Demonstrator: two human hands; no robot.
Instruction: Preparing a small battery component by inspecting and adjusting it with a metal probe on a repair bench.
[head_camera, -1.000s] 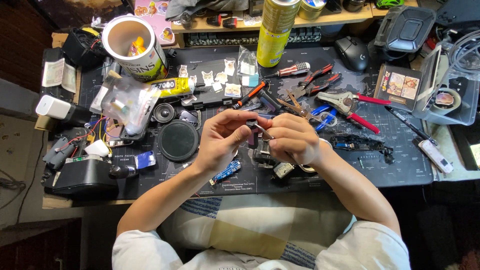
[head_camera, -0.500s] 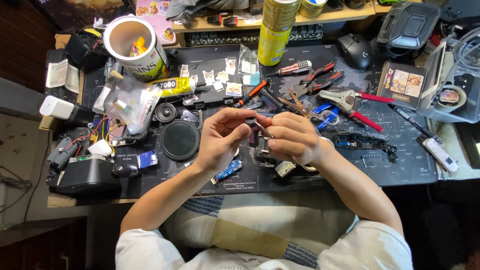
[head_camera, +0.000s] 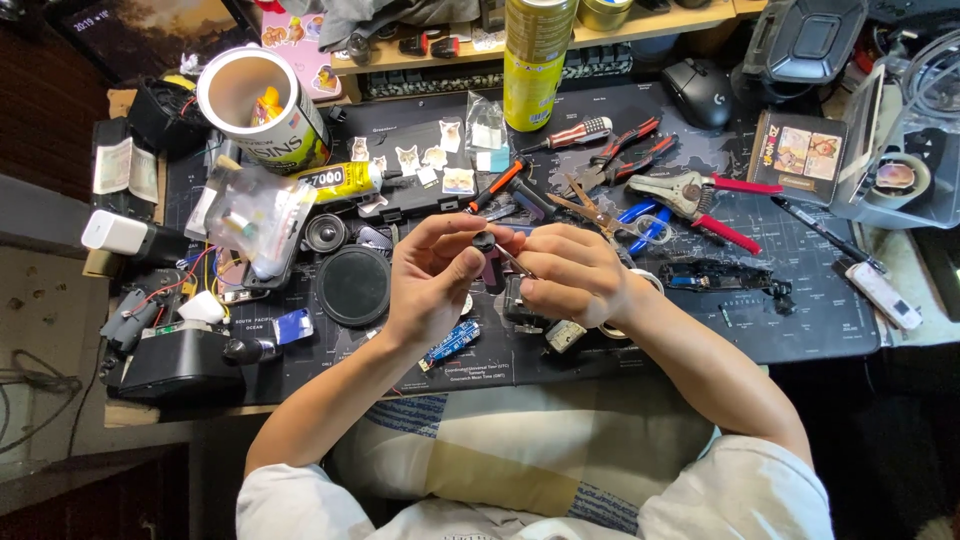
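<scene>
Small black part (head_camera: 485, 241) sat pinched between the fingertips of your left hand (head_camera: 432, 280), raised above the middle of the worktop (head_camera: 800, 330). Your right hand (head_camera: 572, 275) met it from the other side, fingers curled around a thin tool (head_camera: 512, 262) whose tip touched the part; what kind of tool it was, you could not tell from above. Just beneath your hands lay a blue circuit board (head_camera: 450, 343) near the front edge and a round black disc (head_camera: 353, 285) to the left of it. Toward the back edge stood a yellow can (head_camera: 537, 62), with red-handled pliers (head_camera: 700, 195) and a red-striped screwdriver (head_camera: 570, 134) to the right of centre. A white cup (head_camera: 262, 110) stood at the back left corner.
</scene>
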